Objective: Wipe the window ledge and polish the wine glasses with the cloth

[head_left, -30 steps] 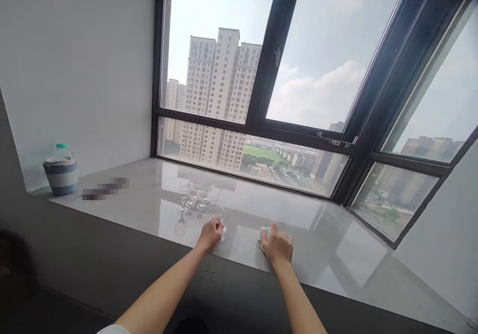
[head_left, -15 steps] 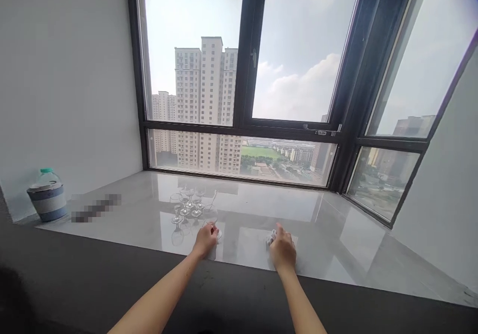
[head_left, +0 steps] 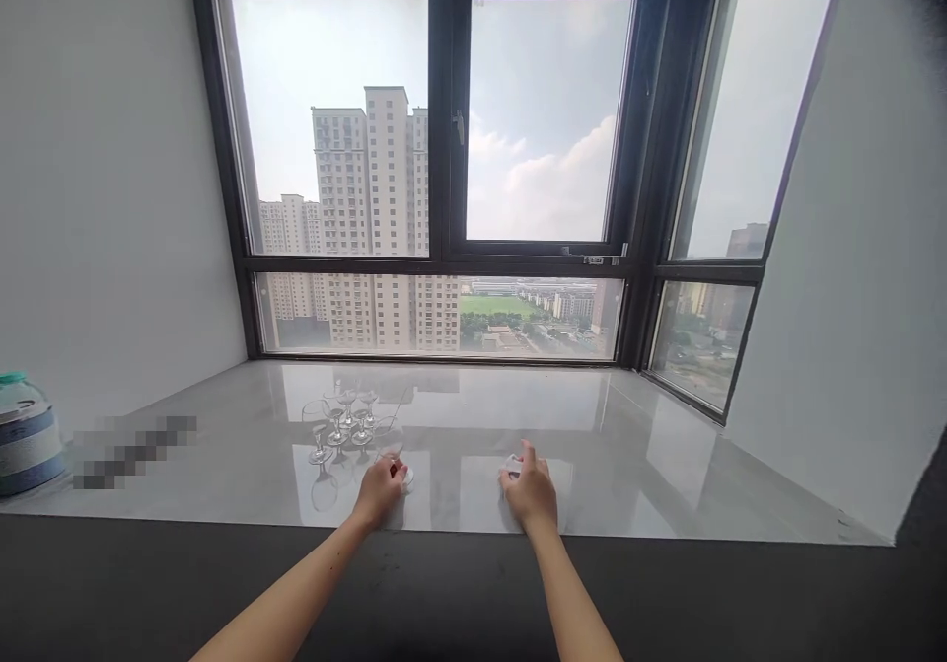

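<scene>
Glossy window-side surface (head_left: 592, 465): left hand (head_left: 379, 489) closes its grip on a stemmed glass (head_left: 392, 450) beside four others (head_left: 341, 415); right hand (head_left: 531, 492) clutches a white cloth (head_left: 513, 464).

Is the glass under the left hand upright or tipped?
Upright: the glass stands on its base on the sill, bowl above the left hand gripping its stem.

1. In front of me a wide bay window (head_left: 444, 169) in a dark frame fills the far wall, with an angled pane on the right.
2. Outside I see tall pale apartment towers (head_left: 370, 218), a green field and a cloudy sky.
3. Plain white walls (head_left: 96, 198) close in on both sides.
4. Daylight gleams on the glossy grey stone sill (head_left: 666, 465), edged near me by a dark ledge (head_left: 148, 583).
</scene>
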`<state>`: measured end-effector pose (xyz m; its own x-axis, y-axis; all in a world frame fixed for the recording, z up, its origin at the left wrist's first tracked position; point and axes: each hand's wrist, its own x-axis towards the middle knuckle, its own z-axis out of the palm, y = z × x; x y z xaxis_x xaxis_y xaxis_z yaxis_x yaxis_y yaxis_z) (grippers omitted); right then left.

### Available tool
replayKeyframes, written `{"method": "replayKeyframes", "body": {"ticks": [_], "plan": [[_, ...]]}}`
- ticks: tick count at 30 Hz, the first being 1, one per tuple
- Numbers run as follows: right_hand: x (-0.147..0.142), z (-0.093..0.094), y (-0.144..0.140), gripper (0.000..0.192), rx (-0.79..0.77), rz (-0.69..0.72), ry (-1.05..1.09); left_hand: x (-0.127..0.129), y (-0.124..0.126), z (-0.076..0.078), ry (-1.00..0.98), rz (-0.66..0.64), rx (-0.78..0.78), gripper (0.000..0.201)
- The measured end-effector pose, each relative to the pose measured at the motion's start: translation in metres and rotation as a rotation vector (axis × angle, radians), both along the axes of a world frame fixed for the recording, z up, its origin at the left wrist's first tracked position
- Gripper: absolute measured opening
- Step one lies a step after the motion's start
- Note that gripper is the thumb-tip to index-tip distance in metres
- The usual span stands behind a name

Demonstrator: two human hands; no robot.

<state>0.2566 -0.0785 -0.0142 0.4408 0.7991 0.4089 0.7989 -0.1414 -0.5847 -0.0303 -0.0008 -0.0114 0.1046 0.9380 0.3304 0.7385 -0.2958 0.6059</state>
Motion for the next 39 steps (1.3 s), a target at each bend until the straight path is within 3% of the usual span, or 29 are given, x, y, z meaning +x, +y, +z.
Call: {"method": "replayKeyframes", "body": {"ticks": [6,21,39], "plan": [[0.0,0.0007,-0.0019,0.056,-0.011,0.0,0.016,0.0011,-0.0046,0.0044,0.01,-0.011,-0.006,0.014],[0.0,-0.0018,-0.0016,0.054,-0.007,-0.012,-0.024,0.0002,-0.0003,-0.0029,0.058,-0.036,0.036,0.016],[-0.0015,0.0013,-0.0057,0.049,-0.033,-0.013,-0.03,0.002,-0.0062,0.0034,0.06,-0.043,0.033,0.015]]}}
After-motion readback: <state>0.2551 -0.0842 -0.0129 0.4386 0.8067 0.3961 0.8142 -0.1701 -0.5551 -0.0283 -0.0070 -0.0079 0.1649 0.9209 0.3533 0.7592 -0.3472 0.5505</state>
